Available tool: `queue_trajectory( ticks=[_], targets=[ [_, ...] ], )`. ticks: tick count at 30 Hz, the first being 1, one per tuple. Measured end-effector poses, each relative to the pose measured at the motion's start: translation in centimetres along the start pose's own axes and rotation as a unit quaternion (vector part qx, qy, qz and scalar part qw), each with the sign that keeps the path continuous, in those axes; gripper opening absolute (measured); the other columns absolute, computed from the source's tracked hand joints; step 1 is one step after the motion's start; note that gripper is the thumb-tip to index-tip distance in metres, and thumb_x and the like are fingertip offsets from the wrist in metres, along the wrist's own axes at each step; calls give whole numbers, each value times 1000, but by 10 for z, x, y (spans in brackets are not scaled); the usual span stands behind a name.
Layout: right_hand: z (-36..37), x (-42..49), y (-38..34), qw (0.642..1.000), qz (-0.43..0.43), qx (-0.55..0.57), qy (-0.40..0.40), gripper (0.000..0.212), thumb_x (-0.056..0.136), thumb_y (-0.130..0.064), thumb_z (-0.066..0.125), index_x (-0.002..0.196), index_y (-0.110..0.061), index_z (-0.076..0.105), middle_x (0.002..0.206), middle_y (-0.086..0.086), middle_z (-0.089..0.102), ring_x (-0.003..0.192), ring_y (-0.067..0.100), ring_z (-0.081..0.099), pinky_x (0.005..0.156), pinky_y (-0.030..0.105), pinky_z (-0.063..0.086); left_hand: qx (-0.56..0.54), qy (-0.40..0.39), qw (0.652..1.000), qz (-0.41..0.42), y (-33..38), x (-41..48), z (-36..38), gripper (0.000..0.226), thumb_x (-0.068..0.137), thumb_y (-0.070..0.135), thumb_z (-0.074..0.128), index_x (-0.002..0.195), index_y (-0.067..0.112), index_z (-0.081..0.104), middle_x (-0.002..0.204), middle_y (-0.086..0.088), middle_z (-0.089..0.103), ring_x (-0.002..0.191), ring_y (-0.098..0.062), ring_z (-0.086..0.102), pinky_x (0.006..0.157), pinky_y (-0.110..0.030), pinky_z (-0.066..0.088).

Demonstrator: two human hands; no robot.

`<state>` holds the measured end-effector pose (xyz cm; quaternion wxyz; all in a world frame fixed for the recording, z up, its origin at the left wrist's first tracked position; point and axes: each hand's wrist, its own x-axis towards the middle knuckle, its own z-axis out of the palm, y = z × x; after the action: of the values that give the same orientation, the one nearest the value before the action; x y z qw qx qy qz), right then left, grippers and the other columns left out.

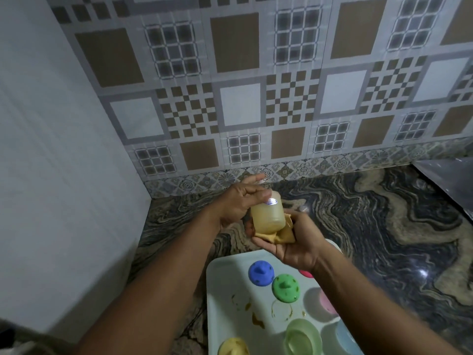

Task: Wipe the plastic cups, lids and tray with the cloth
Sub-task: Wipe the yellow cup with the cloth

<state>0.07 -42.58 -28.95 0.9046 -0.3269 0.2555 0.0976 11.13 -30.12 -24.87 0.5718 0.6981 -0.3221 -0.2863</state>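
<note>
Left hand (236, 201) fingers curl loosely round the yellowish cup (267, 215) — right hand (289, 239) cups the cloth (279, 234) tightly beneath it.

No words or numbers clear enough to read anywhere. Only a small round sticker (347, 201) on the bottom of the yellow cup (344, 217), bluish with a white middle, too blurry and too bright to make out any letters. No print on the lids (285, 288), the tray (225, 290) or the wall tiles (240, 103), just colours and square patterns.
</note>
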Motion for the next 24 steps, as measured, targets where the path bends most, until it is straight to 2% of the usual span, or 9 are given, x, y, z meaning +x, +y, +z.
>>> queue_trajectory(
  ticks=[3, 6, 8, 11, 14, 16, 19, 21, 24],
  targets=[
    [-3, 3, -4, 1000, 16, 22, -16, 52, 101, -32, 39, 122, 10, 62, 113, 33, 66, 91, 46, 71, 76, 53, 60, -53, 27, 998, 1, -6, -3, -1, 19, 93, 20, 63, 85, 23, 80, 157, 5, 34, 141, -12, 39, 112, -36, 38],
    [-7, 8, -12, 999, -31, -44, 7, 48, 102, -33, 40, 128, 2, 60, 117, 31, 68, 100, 46, 69, 77, 49, 61, 47, 29, 998, 2, -6, -7, -4, 15, 97, 16, 62, 96, 16, 76, 144, -1, 50, 129, 0, 46, 100, -20, 37],
    [-8, 13, -14, 994, -65, -81, 14, 45, 103, -32, 42, 130, -1, 59, 118, 29, 68, 104, 46, 69, 72, 48, 62, 74, 20, 997, 10, 1, -7, -7, 18, 96, 17, 63, 83, 15, 76, 128, -4, 63, 116, 10, 53, 99, -22, 37],
    [-3, 12, -13, 995, -57, -78, -2, 42, 102, -28, 40, 128, 0, 60, 117, 29, 69, 102, 46, 70, 72, 48, 62, 82, 8, 997, 4, 14, -4, -8, 22, 96, 13, 64, 79, 21, 75, 145, -6, 52, 135, -11, 47, 100, -29, 40],
    [1, 7, -13, 1000, -7, -8, -26, 43, 99, -25, 38, 121, 3, 62, 110, 28, 67, 93, 42, 70, 77, 50, 61, -49, 25, 998, 4, 7, -3, -4, 20, 98, 10, 58, 94, 16, 76, 154, 1, 42, 136, -15, 45, 100, -33, 45],
    [-1, 7, -16, 999, -4, 27, -33, 45, 98, -25, 40, 124, 4, 61, 113, 28, 65, 95, 41, 67, 86, 52, 58, -131, 72, 989, 1, -1, -5, 1, 23, 98, 9, 57, 117, 8, 69, 152, 0, 46, 122, -8, 57, 96, -31, 52],
    [-6, 9, -24, 996, -60, 63, -14, 45, 101, -31, 40, 128, 0, 59, 120, 28, 66, 98, 42, 65, 90, 53, 55, -107, 162, 981, 20, -6, -7, 10, 27, 97, 10, 60, 122, 14, 65, 140, -2, 58, 83, 8, 66, 73, -14, 54],
    [-4, 7, -25, 993, -95, 71, 3, 41, 103, -33, 39, 119, -3, 62, 116, 27, 68, 97, 42, 64, 84, 52, 56, -50, 189, 979, 53, -10, -7, 15, 22, 94, 12, 66, 109, 25, 74, 135, -1, 61, 93, 9, 66, 80, -17, 55],
    [3, 8, -18, 992, -125, 21, 29, 40, 103, -28, 39, 121, -3, 64, 120, 24, 69, 109, 39, 64, 98, 51, 50, 66, 211, 972, 85, -21, -6, 24, 22, 86, 22, 77, 93, 43, 75, 128, 3, 66, 117, -8, 62, 94, -32, 55]
  ],
)
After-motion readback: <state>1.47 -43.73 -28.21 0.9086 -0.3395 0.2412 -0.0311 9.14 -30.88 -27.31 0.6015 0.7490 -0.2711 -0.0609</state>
